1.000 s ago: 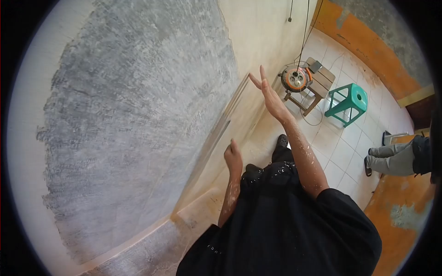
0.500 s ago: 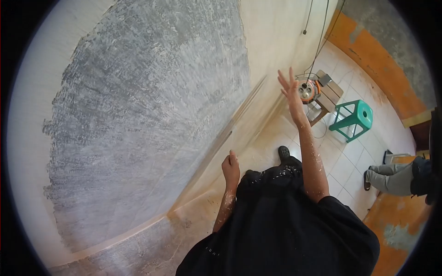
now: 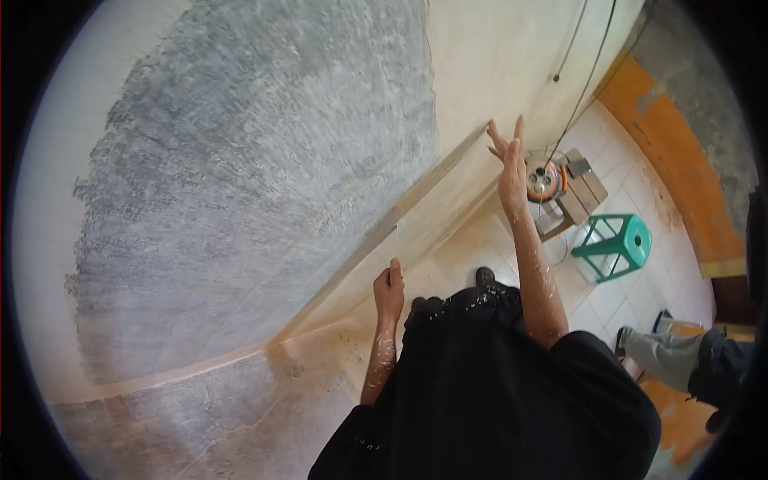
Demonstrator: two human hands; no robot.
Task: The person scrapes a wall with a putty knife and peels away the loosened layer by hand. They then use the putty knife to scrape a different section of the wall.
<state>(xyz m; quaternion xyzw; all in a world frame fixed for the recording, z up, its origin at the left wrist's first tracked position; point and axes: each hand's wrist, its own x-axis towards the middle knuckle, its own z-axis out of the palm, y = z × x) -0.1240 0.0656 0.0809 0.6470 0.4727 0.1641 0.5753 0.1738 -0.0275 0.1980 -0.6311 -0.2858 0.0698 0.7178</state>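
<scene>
My left hand [image 3: 390, 292] is closed, fingers curled and thumb up, in front of the lower wall; I cannot tell what it holds, if anything. My right hand [image 3: 510, 158] is raised with its fingers stretched out, and nothing shows in it. Its fingertips overlap the upper end of a long straight edge [image 3: 438, 178] that runs slantwise along the wall. Beside both hands stands the wall, with a large rough grey patch [image 3: 256, 168] bordered by cream paint. White flecks dot both forearms and my dark clothes.
Behind my right hand, an orange-rimmed cable reel [image 3: 542, 182] sits on a low wooden stool [image 3: 586, 190], with cords hanging above. A green plastic stool [image 3: 632, 242] stands beside it on white tiles. At the right edge, a person in grey trousers [image 3: 664, 358] is partly visible.
The view has shifted, so the stools and reel appear lower. My right hand's fingers are closer together and overlap the straight edge's end. My left hand stays closed, slightly further left.
</scene>
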